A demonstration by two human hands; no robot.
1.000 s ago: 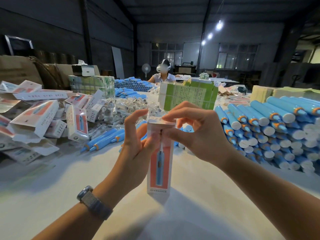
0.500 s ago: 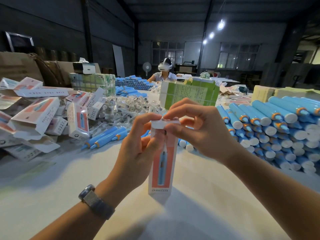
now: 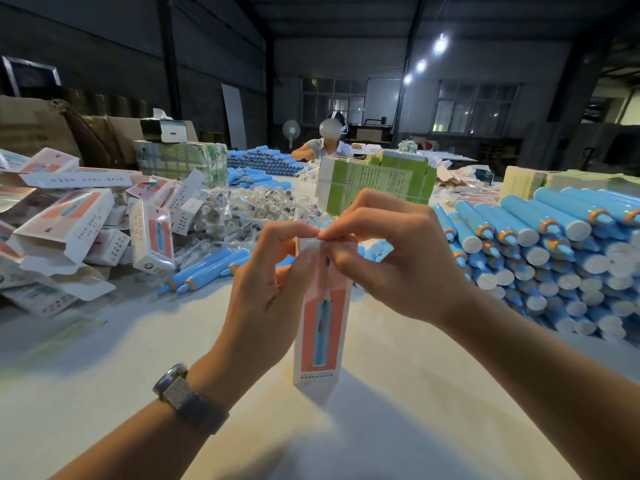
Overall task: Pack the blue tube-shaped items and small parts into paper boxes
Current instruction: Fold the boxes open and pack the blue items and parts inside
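A tall paper box (image 3: 320, 327), white with an orange panel and a picture of a blue tube on its face, stands upright on the pale worktop (image 3: 104, 375), right in the middle. Both hands are at its top end. The left hand (image 3: 266, 292) wraps the upper part of the box from the left side, with its thumb and forefinger pinching the white top flap. The right hand (image 3: 388, 261) comes in from the other side, fingers curled, also pinching that flap, so the fingertips of the two hands almost meet above the box. A watch (image 3: 176, 386) with a mesh strap sits on the left wrist.

To the right of the box a big stack of blue tubes (image 3: 561, 251) with white end caps and orange collars is piled up. To the left of the box a few loose blue tubes (image 3: 204, 268) lie flat on the worktop, and further left is a jumbled heap of printed boxes (image 3: 69, 233). Behind the box lies a mound of small parts in clear bags (image 3: 249, 209), and beyond it a block of green-and-white packs (image 3: 374, 185). Far behind the box, another person (image 3: 327, 143) sits at the worktop wearing a headset.
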